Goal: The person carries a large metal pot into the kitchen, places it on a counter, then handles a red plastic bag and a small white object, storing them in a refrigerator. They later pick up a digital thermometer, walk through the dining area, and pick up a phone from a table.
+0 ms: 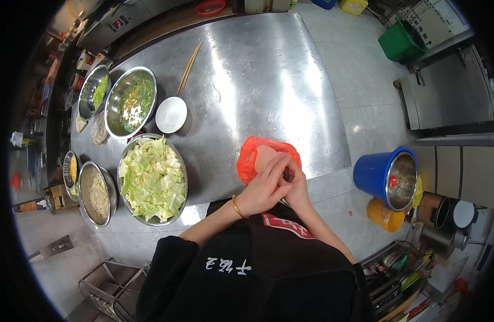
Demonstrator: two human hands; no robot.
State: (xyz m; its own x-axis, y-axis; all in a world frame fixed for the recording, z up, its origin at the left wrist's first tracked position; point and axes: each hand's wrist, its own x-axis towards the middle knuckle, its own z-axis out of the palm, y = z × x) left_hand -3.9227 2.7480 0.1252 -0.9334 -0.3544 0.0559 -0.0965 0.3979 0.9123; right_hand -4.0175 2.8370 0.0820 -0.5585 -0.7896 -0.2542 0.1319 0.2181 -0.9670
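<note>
My left hand [262,187] and my right hand [297,185] meet at the near edge of the steel table, fingers bent and pressed together. Whatever is between the fingertips is hidden. Just beyond them lies a crumpled red plastic bag [246,161], opened out. A pale pink, smooth, rounded piece [265,155] rests on the bag, partly covered by my left fingers; I cannot tell its kind. To the left of my hands stands a large steel bowl heaped with torn cabbage [153,180].
On the steel table [268,75] are a white bowl [171,115], wooden chopsticks [189,67] and a steel bowl of chopped greens in liquid [131,102]. Bean sprouts [98,196] fill another bowl at left. A blue bucket [373,174] stands on the floor at right.
</note>
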